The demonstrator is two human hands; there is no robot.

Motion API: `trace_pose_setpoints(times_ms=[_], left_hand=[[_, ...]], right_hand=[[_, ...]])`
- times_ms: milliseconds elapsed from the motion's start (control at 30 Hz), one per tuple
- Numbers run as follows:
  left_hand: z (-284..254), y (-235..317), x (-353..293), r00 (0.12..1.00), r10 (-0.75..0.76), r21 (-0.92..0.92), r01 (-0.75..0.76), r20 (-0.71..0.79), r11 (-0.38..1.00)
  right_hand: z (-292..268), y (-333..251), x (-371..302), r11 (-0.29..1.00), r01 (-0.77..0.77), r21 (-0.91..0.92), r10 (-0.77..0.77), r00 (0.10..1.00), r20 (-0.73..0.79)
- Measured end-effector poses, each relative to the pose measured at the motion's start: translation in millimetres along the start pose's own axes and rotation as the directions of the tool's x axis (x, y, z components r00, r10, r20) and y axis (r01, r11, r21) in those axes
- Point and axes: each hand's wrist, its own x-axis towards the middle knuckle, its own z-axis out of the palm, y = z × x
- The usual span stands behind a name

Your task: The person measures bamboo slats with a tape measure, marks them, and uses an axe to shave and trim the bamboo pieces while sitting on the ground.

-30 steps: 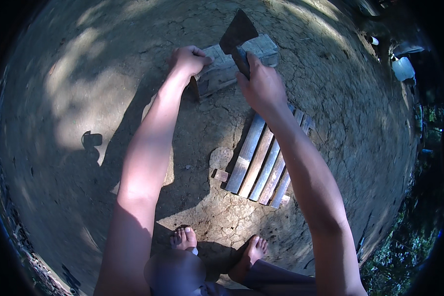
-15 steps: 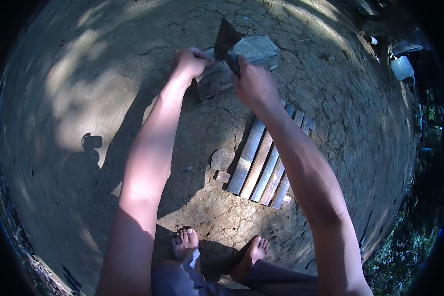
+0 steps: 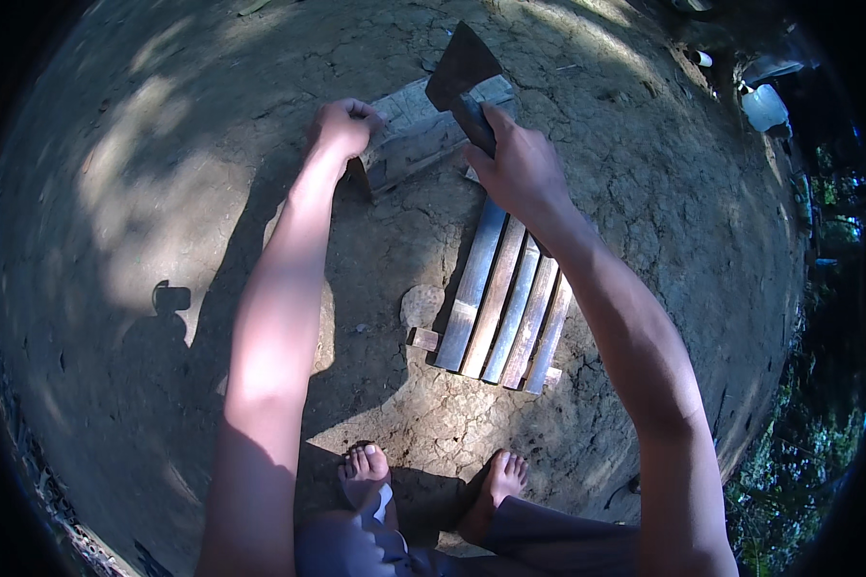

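Note:
My right hand (image 3: 527,165) is closed around the dark handle of a trowel-like tool (image 3: 464,67) with a flat, triangular dark blade. Its blade tilts up and away above a low wooden bench (image 3: 419,149) on the dirt. At the bench's left end is my left hand (image 3: 342,130), its fingers curled together. Whether they grip the bench edge or something small is hidden. Nearer to me, below my right hand, lies a small slatted wooden rack (image 3: 500,298) of several strips on crosspieces.
Cracked, bare earth (image 3: 645,240) surrounds everything, patched with sun and shade. A flat round stone-like piece (image 3: 421,306) lies left of the slats. My bare feet (image 3: 364,471) are at the bottom. A pale container (image 3: 765,108) stands far right, and green plants (image 3: 789,500) edge the lower right.
Both hands have drawn apart: the left shifted left, the right moved right and slightly down with the tool. More of the bench top and front now shows between them.

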Motion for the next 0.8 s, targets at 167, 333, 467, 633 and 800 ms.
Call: trace_pose_setpoints(times_ms=[167, 333, 467, 633, 800], left_hand=[[-1.5, 5.6, -20.8, 0.948, 0.289, 0.444, -0.203, -0.135, 0.873], [-2.0, 21.5, -25.2, 0.953, 0.278, 0.571, -0.165, -0.117, 0.804], [8.3, 28.7, -15.6, 0.955, 0.295, 0.688, -0.206, -0.012, 0.696], [-26.7, 78.4, -38.6, 0.818, 0.494, 0.547, -0.568, 0.295, 0.615], [-25.5, 129.4, -154.9, 0.707, 0.345, 0.311, -0.622, 0.617, 0.719]], right_hand=[[-33.7, 92.3, -126.1, 0.985, -0.172, 0.024, 0.17, 0.982, 0.083], [-29.3, 166.2, -287.6, 0.744, -0.66, 0.104, 0.621, 0.74, 0.257], [13.1, 220.1, -402.4, 0.517, -0.797, 0.311, 0.774, 0.591, 0.228], [30.9, 243.5, -455.1, 0.605, -0.794, 0.055, 0.776, 0.604, 0.18], [39.3, 199.0, -415.7, 0.93, -0.361, 0.065, 0.362, 0.879, -0.311]])
